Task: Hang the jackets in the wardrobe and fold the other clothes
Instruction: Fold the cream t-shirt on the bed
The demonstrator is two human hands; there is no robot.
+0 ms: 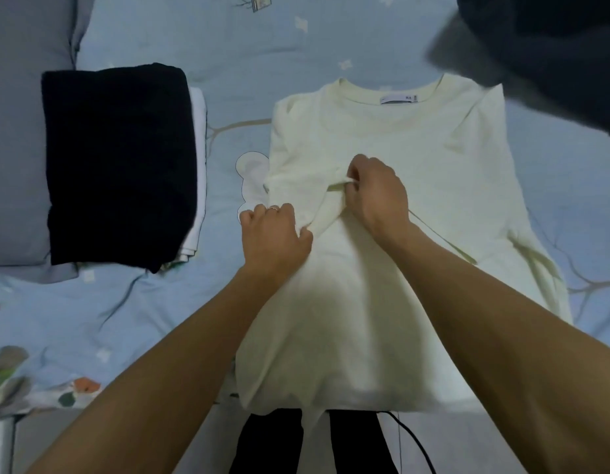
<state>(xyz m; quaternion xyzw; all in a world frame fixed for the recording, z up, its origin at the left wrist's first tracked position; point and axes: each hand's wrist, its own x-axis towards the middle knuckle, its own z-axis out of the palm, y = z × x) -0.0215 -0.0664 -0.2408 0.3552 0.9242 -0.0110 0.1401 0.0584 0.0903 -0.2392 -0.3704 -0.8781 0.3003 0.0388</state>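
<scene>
A cream T-shirt (416, 159) lies flat on the bed, collar away from me, its hem hanging over the near edge. Its left sleeve (325, 203) is folded in across the chest. My left hand (274, 234) grips the sleeve's lower end at the shirt's left side. My right hand (375, 193) pinches the sleeve's cuff edge near the middle of the chest. To the left sits a stack of folded clothes, with a black garment (118, 159) on top of white ones (199, 172).
The bed has a pale blue patterned cover (142, 302). A grey pillow (19, 131) lies at the far left under the stack. A dark garment heap (549, 53) sits at the top right, overlapping the shirt's shoulder. A black cable (416, 443) hangs by my legs.
</scene>
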